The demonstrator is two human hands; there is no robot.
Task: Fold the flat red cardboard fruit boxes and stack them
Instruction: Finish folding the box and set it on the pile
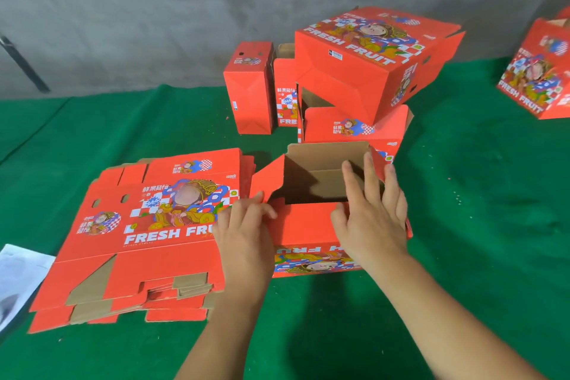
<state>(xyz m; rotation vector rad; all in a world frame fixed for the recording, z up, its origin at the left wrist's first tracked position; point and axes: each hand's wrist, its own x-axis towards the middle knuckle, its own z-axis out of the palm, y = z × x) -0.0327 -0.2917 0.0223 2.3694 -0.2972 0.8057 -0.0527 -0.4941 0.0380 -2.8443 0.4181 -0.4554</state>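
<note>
A half-folded red fruit box [303,225] stands open-topped in front of me, brown inside showing. My left hand [246,225] pinches the edge of its left flap between thumb and fingers. My right hand [373,210] lies over the right flap with straight fingers pressing it inward. A stack of flat red boxes [145,234] lies to the left. Behind it, folded boxes [364,71] are piled, one tilted on top of another.
The work surface is a green cloth [462,225]. Two upright folded boxes [249,86] stand at the back by a grey wall. Another red box [539,71] sits at the far right edge. White paper [18,274] lies at the left edge.
</note>
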